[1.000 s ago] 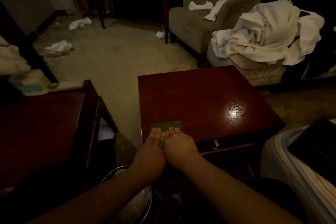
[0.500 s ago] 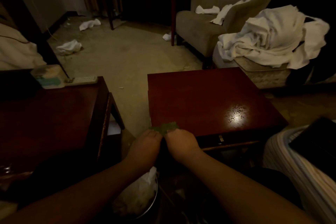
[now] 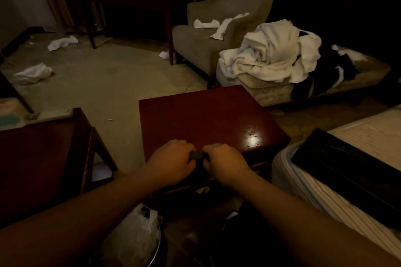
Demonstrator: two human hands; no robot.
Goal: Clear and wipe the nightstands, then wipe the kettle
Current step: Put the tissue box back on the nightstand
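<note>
Open floor (image 3: 112,84) spreads beyond two nightstands: one red tabletop (image 3: 206,119) ahead, a second (image 3: 39,154) at left, a gap between them. At the near edge of the red one, the left hand (image 3: 171,163) and right hand (image 3: 225,163), fingers curled, grip one small dark cloth (image 3: 196,155) bunched between them. Three white towels lie on the floor.

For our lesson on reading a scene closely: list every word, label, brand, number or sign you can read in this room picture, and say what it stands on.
None can be read.
Pale box with a teal patch at the left edge, on the left nightstand: any print is too blurred and dark to read.
Dark cloth gripped between the left hand and right hand at the near edge of the middle nightstand: no text shows.
</note>
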